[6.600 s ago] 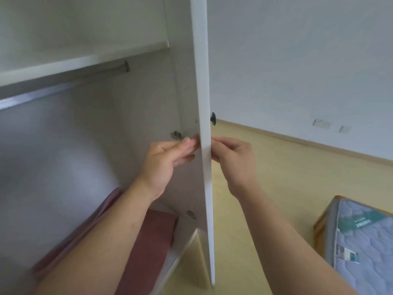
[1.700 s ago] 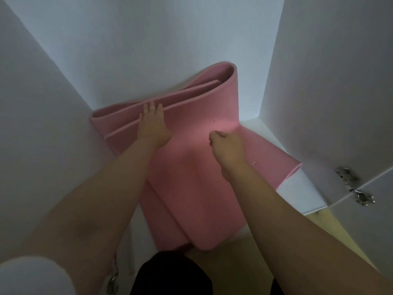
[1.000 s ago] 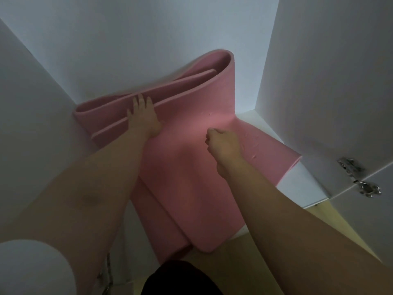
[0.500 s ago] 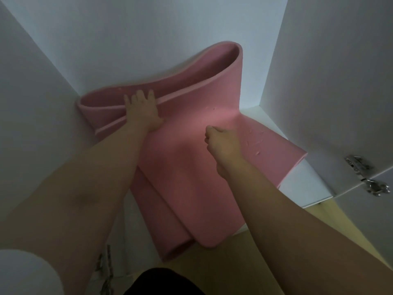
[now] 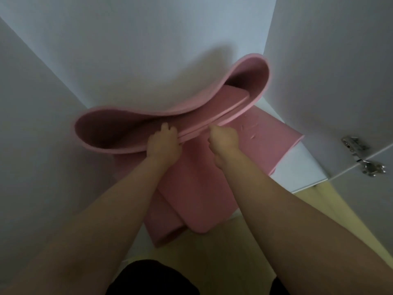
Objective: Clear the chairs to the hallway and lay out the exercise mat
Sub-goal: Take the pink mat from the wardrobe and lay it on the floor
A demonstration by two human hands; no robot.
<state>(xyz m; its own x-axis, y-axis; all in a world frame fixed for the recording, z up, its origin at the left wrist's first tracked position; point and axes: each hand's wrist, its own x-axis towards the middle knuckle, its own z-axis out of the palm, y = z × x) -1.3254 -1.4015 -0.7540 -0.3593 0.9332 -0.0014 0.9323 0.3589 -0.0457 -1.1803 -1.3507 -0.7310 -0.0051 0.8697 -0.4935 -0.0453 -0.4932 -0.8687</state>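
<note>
Half inside the wardrobe (image 5: 38, 99), the mat (image 5: 100, 133) sags in floppy folds, my left hand (image 5: 163, 145) and right hand (image 5: 223, 139) both gripping its top edge; light, soft foam, I judge, best held through all layers.

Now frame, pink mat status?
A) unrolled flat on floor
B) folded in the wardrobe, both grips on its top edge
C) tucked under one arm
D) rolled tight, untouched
B: the pink mat sits loosely folded inside the wardrobe, left-hand grip and right-hand grip both holding its upper front edge.
</note>
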